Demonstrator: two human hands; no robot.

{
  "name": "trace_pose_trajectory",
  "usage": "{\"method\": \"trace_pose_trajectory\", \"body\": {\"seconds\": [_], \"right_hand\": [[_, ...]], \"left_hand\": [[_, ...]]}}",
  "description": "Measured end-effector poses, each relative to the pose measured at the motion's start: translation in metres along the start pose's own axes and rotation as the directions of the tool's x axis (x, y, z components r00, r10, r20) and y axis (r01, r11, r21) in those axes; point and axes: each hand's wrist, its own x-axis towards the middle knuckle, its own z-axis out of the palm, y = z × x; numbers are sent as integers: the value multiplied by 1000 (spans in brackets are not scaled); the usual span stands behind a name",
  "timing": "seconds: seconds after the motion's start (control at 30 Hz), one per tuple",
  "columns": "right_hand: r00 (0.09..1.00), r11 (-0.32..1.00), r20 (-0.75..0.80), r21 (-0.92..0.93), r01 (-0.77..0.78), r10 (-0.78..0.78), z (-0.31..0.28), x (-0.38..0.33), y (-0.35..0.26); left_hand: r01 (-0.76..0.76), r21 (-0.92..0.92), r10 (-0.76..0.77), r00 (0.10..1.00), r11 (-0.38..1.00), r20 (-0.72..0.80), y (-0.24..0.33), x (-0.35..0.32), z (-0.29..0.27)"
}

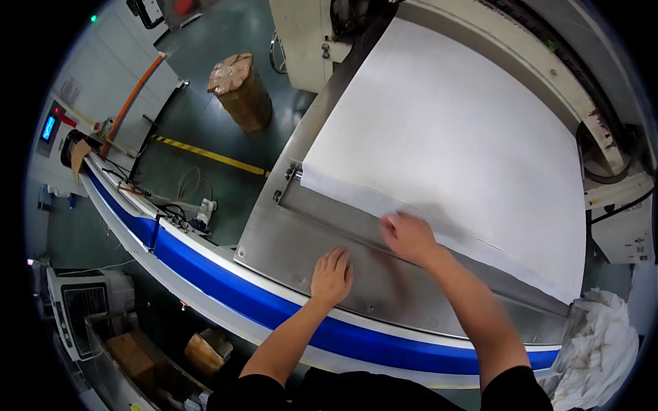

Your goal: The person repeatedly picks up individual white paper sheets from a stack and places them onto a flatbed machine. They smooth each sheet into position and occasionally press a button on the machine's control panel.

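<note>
Resting my left hand (332, 275) flat and empty on the steel counter (322, 240), I pressed my right hand (408, 236) onto the near edge of the wide white sheet (452, 130), fingers down on it rather than closed around it. The sheet lay spread over the machine bed, its edge just past the counter; I judged it laid out but not yet drawn further, with crumpled white scraps (596, 349) heaped at my right.
</note>
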Motion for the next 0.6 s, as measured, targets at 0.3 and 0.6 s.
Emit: {"method": "trace_pose_trajectory", "body": {"seconds": [0.3, 0.6], "right_hand": [[1000, 975, 21, 220, -21, 17, 21, 165, -4], [999, 985, -14, 169, -39, 42, 31, 180, -2]], "left_hand": [[55, -1, -55, 996, 998, 65, 9, 15, -6], [165, -71, -156, 981, 984, 117, -2, 17, -2]]}}
